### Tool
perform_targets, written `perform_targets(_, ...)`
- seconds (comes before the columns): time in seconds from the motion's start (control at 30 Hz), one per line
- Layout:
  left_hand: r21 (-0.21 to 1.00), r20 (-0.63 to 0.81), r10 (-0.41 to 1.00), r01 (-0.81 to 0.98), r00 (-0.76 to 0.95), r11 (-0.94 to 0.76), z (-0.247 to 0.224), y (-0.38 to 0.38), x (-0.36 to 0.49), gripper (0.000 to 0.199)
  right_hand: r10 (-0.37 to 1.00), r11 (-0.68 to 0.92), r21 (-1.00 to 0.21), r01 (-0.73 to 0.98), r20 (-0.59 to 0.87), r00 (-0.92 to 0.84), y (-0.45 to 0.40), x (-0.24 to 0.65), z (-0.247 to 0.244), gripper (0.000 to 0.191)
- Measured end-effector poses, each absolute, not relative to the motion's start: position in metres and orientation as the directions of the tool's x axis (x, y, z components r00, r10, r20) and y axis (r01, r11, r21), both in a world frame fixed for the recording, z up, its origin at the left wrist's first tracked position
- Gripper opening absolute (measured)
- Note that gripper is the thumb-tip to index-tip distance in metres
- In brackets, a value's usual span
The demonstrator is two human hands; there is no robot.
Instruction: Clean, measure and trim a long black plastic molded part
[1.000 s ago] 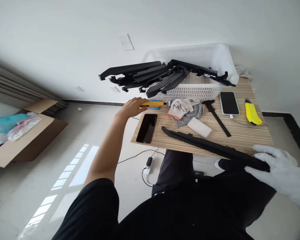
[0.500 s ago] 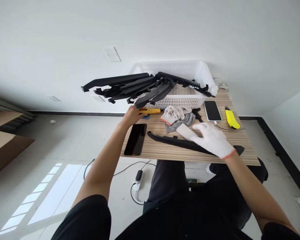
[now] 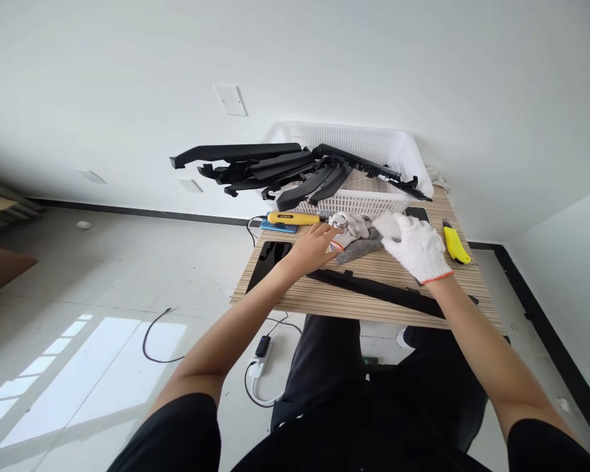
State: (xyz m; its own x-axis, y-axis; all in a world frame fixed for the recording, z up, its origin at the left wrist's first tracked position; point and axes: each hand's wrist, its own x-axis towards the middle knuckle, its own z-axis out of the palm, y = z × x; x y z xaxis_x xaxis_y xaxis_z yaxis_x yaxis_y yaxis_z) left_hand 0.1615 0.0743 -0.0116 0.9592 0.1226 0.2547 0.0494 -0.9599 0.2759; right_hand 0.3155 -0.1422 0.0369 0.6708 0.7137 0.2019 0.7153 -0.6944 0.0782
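My bare left hand (image 3: 313,250) reaches over the table with its fingers apart, at the edge of a crumpled white knit glove (image 3: 351,225) with an orange cuff. A grey cloth (image 3: 358,249) lies under that glove. My right hand (image 3: 417,248) wears a white knit glove and is closed on a flat white rectangular piece (image 3: 386,225), raised over the cloth's right end. A long black plastic trim strip (image 3: 378,286) lies across the front of the table, below both hands. Left of it is a black phone (image 3: 264,265), partly covered by my left arm.
A white plastic basket (image 3: 378,202) at the back carries several black trim strips (image 3: 246,152) jutting left beyond it. A yellow-handled tool (image 3: 294,218) rests on a blue item (image 3: 278,227). A second phone (image 3: 417,214) and a yellow utility knife (image 3: 455,244) lie right.
My left hand has left the yellow-handled tool and moved right to the crumpled glove. My right hand has lifted the white piece up and away from the black strip.
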Motion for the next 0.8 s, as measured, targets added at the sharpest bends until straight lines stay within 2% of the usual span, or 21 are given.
perform_targets(0.1, 0.190, 0.218, 0.126, 0.084, 0.968, -0.978, -0.017, 0.073, 0.178, 0.041, 0.678, -0.726, 0.068, 0.684, 0.235, 0.697, -0.152, 0.328, 0.034, 0.052)
perform_targets(0.2, 0.187, 0.163, 0.132, 0.101, 0.978, -0.977, -0.014, 0.071, 0.189, 0.026, 0.791, -0.599, 0.064, 0.798, 0.201, 0.578, -0.150, 0.322, 0.028, 0.048)
perform_targets(0.27, 0.273, 0.180, 0.153, 0.100, 0.972, -0.957, -0.007, 0.072, 0.192, 0.023, 0.899, -0.429, 0.082, 0.899, 0.131, 0.417, -0.139, 0.311, 0.022, 0.049)
perform_targets(0.33, 0.400, 0.271, 0.201, 0.079, 0.941, -0.913, 0.000, 0.074, 0.193, 0.023, 0.948, -0.316, 0.094, 0.944, 0.067, 0.311, -0.122, 0.300, 0.016, 0.048)
perform_targets(0.43, 0.516, 0.411, 0.297, 0.049, 0.862, -0.855, 0.007, 0.081, 0.191, 0.021, 0.943, -0.331, 0.088, 0.939, 0.021, 0.331, -0.100, 0.294, 0.018, 0.039)
perform_targets(0.5, 0.552, 0.418, 0.333, 0.055, 0.845, -0.832, 0.007, 0.087, 0.187, 0.021, 0.925, -0.380, 0.055, 0.923, 0.034, 0.379, -0.095, 0.296, 0.029, 0.038)
perform_targets(0.57, 0.593, 0.383, 0.342, 0.055, 0.858, -0.803, 0.005, 0.093, 0.182, 0.019, 0.891, -0.440, -0.088, 0.894, 0.078, 0.447, -0.100, 0.300, 0.047, 0.036)
perform_targets(0.67, 0.634, 0.358, 0.360, 0.059, 0.861, -0.771, 0.001, 0.099, 0.175, 0.018, 0.817, -0.470, -0.408, 0.782, 0.133, 0.561, -0.120, 0.306, 0.078, 0.028)
perform_targets(0.8, 0.642, 0.310, 0.364, 0.089, 0.878, -0.761, 0.003, 0.097, 0.172, 0.022, 0.680, -0.455, -0.561, 0.691, 0.282, 0.676, -0.147, 0.314, 0.107, 0.024)
